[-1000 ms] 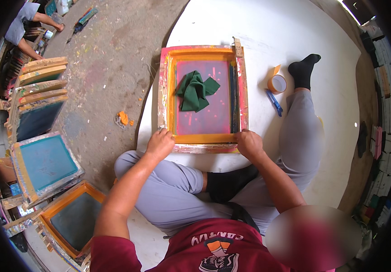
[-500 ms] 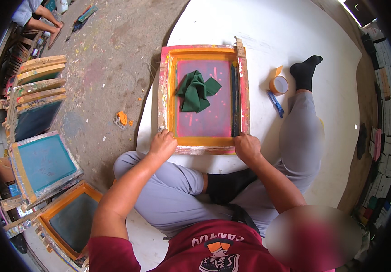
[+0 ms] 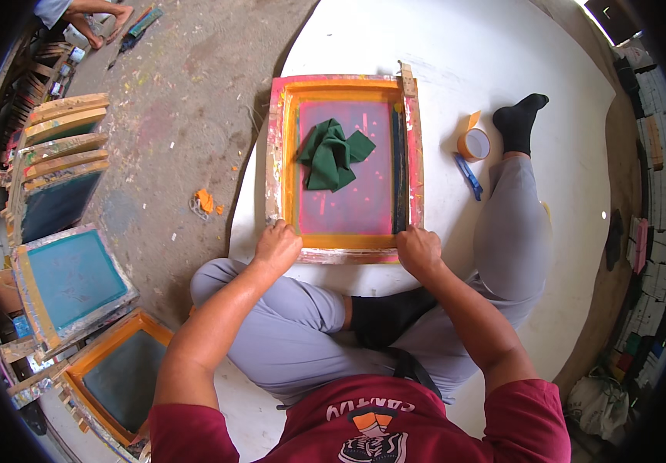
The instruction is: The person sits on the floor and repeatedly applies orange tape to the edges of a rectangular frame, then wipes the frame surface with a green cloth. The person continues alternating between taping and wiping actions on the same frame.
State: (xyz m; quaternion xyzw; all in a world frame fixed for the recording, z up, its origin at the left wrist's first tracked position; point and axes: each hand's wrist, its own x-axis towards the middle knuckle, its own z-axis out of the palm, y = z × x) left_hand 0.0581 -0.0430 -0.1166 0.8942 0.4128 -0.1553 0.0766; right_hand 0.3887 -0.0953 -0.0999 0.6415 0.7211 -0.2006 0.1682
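- Since a second ago the left hand (image 3: 277, 245) has slid slightly left along the near rail of the printing frame (image 3: 344, 242); the frame itself lies unmoved.
- The frame rests flat on the white sheet (image 3: 502, 69), near its left edge.
- Left grip closes on the near-left corner; right hand (image 3: 419, 251) clasps the near-right corner.
- A green cloth (image 3: 331, 154) lies crumpled on the pink mesh.
- An orange tape roll (image 3: 473, 143) and blue cutter (image 3: 468, 175) lie just right of the frame.
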